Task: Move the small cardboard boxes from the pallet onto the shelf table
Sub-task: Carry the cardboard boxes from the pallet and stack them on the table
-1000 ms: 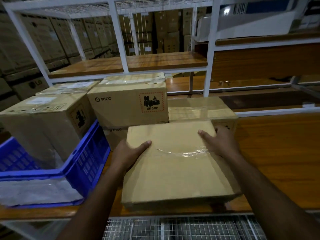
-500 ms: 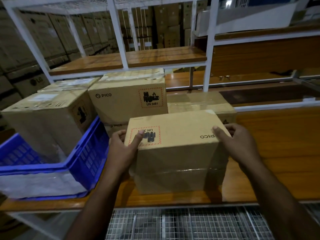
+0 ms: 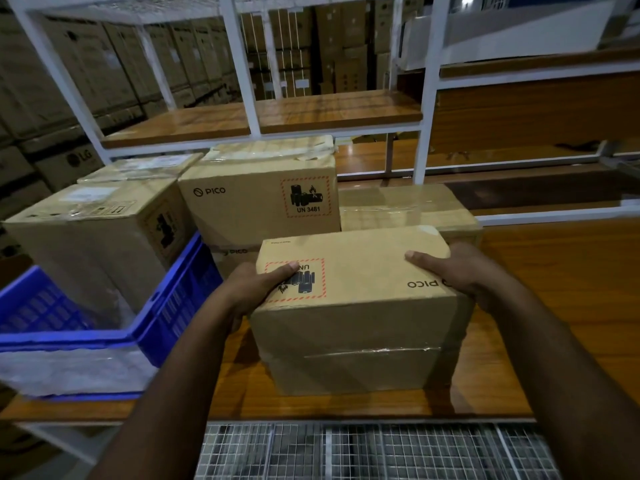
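A small PICO cardboard box (image 3: 360, 306) stands on the wooden shelf table (image 3: 554, 306), its label upside down towards me. My left hand (image 3: 256, 292) grips its left side with the thumb on top over the red hazard label. My right hand (image 3: 460, 271) grips its right side, thumb on top. Behind it sit a taller PICO box (image 3: 259, 199) stacked on another one, and a low taped box (image 3: 405, 206) to the right.
A blue plastic crate (image 3: 166, 306) at the left holds a cardboard box (image 3: 93, 244). White shelf posts (image 3: 427, 98) rise behind. A wire mesh shelf (image 3: 346, 452) lies below the table's front edge. Large cartons are stacked in the background.
The box was tipped from lying flat onto its side and now stands on the table. Both hands shifted from its top to its two sides.
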### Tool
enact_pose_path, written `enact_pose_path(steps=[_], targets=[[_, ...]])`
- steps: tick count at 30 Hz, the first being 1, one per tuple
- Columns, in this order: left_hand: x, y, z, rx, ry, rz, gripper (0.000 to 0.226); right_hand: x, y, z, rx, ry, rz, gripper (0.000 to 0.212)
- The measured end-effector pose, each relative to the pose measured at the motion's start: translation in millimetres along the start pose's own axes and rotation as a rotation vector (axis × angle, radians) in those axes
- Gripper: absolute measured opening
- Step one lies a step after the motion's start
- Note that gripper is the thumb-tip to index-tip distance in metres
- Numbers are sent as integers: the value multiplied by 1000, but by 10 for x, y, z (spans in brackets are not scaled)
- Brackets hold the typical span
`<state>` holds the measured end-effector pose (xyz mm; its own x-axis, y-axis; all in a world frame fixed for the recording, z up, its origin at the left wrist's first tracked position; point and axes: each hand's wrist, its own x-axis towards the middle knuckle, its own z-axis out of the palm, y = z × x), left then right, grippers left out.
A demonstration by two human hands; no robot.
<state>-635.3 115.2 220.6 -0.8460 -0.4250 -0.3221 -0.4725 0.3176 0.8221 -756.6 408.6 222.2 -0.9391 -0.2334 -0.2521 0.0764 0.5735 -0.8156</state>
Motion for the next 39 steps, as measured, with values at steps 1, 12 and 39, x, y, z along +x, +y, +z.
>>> enact_pose_path(steps=[1,12,39], targets=[[-6,8,0,8,11,0,44,10,3,9,2,12,-19,34],[-68,-53,26,-3,14,115,32,-50,105,46,79,60,-86,27],[-520,-822,433,-238,129,109,93,-688,802,284,331,107,37,36]])
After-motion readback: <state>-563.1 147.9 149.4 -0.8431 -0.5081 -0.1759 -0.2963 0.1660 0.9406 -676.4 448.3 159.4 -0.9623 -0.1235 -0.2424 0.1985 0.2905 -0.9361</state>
